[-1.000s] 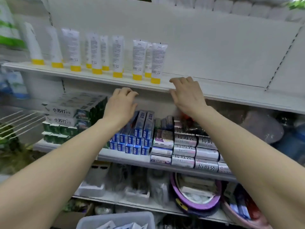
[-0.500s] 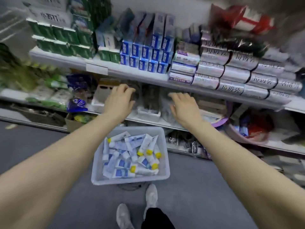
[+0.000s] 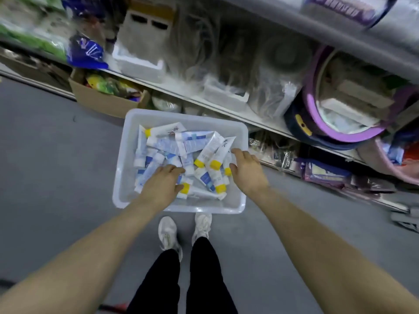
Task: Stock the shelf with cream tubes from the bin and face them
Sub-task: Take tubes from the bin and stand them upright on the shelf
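Now, shoes (image 3: 169, 234) sit just before the bin (image 3: 127, 177) on the floor. Left hand (image 3: 162, 186) hovers over the bin's left half, fingers loosely together, holding nothing. Right hand (image 3: 247, 171) is at the bin's right edge, fingers relaxed, empty. Tubes (image 3: 205, 155) lie jumbled flat inside; the nearest yellow-capped ones sit between the hands, long axes roughly away from the person, caps nearer. Right hand looks closer. Shelves (image 3: 226, 109) beyond the bin.

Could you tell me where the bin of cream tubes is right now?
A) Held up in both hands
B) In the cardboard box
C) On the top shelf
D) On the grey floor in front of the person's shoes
D: the translucent bin sits on the grey floor just ahead of the white shoes, with both hands reaching down over it.
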Available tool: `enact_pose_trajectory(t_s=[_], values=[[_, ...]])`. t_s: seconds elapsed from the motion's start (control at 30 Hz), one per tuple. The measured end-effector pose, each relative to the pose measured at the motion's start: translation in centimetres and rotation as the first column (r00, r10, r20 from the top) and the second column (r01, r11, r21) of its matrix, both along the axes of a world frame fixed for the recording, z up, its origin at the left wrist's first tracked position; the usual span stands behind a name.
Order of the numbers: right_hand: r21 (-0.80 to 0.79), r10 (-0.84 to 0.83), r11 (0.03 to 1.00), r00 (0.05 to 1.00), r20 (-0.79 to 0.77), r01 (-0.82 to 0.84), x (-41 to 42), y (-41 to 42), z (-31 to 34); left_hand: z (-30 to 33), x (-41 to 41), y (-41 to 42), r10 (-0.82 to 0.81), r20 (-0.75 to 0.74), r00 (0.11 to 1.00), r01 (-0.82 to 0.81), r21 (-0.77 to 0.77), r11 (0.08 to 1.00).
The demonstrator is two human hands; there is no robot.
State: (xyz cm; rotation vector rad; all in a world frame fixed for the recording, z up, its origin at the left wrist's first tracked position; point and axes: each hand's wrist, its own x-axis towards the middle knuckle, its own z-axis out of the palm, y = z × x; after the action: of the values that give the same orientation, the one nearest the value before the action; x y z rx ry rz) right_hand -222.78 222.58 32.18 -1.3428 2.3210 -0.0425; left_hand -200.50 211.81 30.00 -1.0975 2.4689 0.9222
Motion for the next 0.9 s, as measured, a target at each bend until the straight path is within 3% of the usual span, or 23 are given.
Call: enact_pose_trajectory(t_s=[0.27,0.5,0.63,0.8,0.9], values=[[0.102,-0.067,0.993,0.992,0.103,0.057,-1.4,-3.5,-8.6,-7.8,-1.7,1.0,-0.063,0.091,0.994,0.054,0.098,0.994],[0.165,-0.175,0.973,0.983,0.057,0.164,-1.9,-6.5,-13.5,-12.0,-3.9,1.9,-0.212,0.185,0.96,0.191,0.123,0.974],[0.212,-0.184,0.961,0.983,0.013,0.177,-2.0,-6.9,-14.9,-12.8,-4.2,2.2,-0.28,0.261,0.924,0.264,0.096,0.96],[0.193,-0.312,0.938,0.944,0.111,0.288,-2.1,-7.0,-13.9,-12.4,-3.6,1.7,-0.336,0.344,0.877,0.339,0.055,0.939],[0.231,-0.344,0.924,0.927,0.15,0.306,-2.1,-6.4,-11.8,-10.8,-2.6,0.8,-0.285,0.381,0.88,0.303,0.014,0.953]])
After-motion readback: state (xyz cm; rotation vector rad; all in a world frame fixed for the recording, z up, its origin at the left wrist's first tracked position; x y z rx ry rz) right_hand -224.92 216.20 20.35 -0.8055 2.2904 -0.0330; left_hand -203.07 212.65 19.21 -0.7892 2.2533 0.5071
